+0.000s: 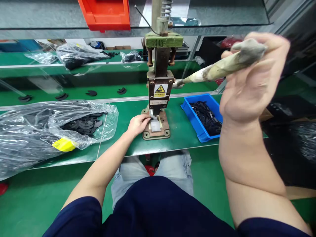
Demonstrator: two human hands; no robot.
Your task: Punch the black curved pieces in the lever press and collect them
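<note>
At the middle of the bench stands a green and brown hand press (161, 75) with a warning label on its front. My left hand (138, 125) is at the left of its base (156, 134), fingertips pinched together beside the ram's lower end. They hold a small black piece (153, 118), mostly hidden by the fingers and ram. Raised at the right, my right hand (251, 82) has its fingers curled round the outer end of the press lever (212, 70). The lever is wrapped in worn, pale tape and slopes up toward that hand.
A blue bin (201, 135) of thin black pieces sits right of the press. On the left lies a clear plastic bag (32, 131) with curved black parts (85, 125) at its mouth. An orange bin (106, 19) stands on the shelf above.
</note>
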